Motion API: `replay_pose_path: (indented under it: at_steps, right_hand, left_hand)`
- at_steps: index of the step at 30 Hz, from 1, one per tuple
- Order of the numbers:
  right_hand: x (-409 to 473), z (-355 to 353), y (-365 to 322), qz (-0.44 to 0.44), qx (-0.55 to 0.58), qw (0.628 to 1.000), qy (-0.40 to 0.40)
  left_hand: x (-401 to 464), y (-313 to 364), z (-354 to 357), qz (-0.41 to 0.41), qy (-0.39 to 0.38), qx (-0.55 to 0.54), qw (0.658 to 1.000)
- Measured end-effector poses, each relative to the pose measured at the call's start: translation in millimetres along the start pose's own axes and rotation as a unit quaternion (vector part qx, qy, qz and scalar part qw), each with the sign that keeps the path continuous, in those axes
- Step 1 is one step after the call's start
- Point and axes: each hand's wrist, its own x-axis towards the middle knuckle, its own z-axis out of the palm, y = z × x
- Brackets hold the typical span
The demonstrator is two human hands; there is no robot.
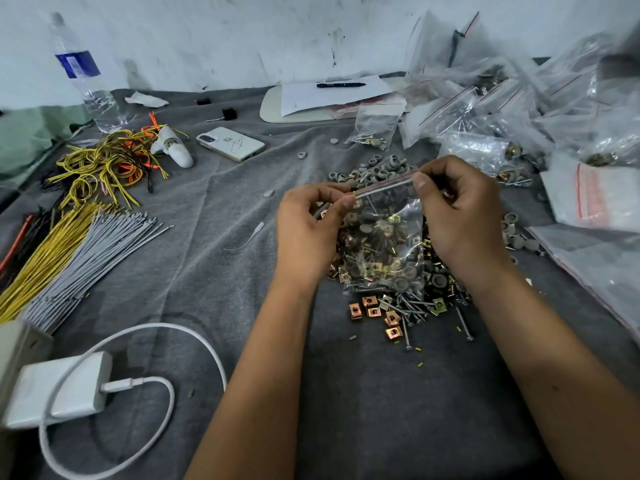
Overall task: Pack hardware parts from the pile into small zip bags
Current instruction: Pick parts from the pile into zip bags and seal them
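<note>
Head cam: both hands are up over the pile of hardware parts (391,299) on the grey surface (242,209); left hand (306,233) fingers pinch the left end of the small zip bag (384,244) top, right hand (457,209) fingers pinch the right end; the bag hangs between them with parts inside; filled bags (519,109) heaped far right.

One head-worn view, looking forward and down.

The wide-angle camera sits close above the grey cloth table (214,271) (edges bend slightly), both forearms rising from the lower frame to centre, the white wall (242,36) across the top.
</note>
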Motion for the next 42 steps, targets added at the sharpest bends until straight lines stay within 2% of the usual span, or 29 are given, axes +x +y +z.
replay_pose_path:
  at_steps: [4, 8, 12, 18, 23, 27, 33, 42]
  right_hand:
    - [2.5, -0.8, 2.3, 0.015, 0.021, 1.0, 0.009]
    - [2.4, -0.8, 1.4, 0.033, 0.06, 0.997, -0.026]
    - [1.6, 2.0, 1.7, 0.005, 0.034, 0.999, -0.042]
    - [0.3, 3.4, 4.0, -0.017, 0.013, 0.997, -0.069]
    - [-0.9, 5.4, 5.5, 0.015, 0.014, 0.995, -0.098]
    - [-1.7, 6.2, 3.4, 0.01, 0.006, 0.996, -0.093]
    - [-1.1, 2.8, -0.2, 0.004, 0.033, 0.998, -0.048]
    - [0.8, 2.4, 3.9, 0.026, 0.06, 0.997, -0.05]
  left_hand:
    - [-0.7, -2.7, -1.8, -0.045, -0.007, -0.065, 0.997]
    - [1.1, -4.0, -3.1, -0.018, -0.016, -0.083, 0.996]
    - [-1.6, -5.7, 0.3, -0.007, -0.022, -0.086, 0.996]
    - [-3.0, -3.9, 7.3, 0.036, -0.057, -0.035, 0.997]
    - [-1.1, -6.2, 2.3, 0.094, -0.054, 0.012, 0.994]
    - [-0.5, -7.7, 3.5, 0.105, -0.044, 0.026, 0.993]
    - [-2.3, -8.8, 5.8, -0.003, -0.033, -0.099, 0.995]
    - [2.9, -14.3, 3.3, 0.018, -0.044, -0.191, 0.981]
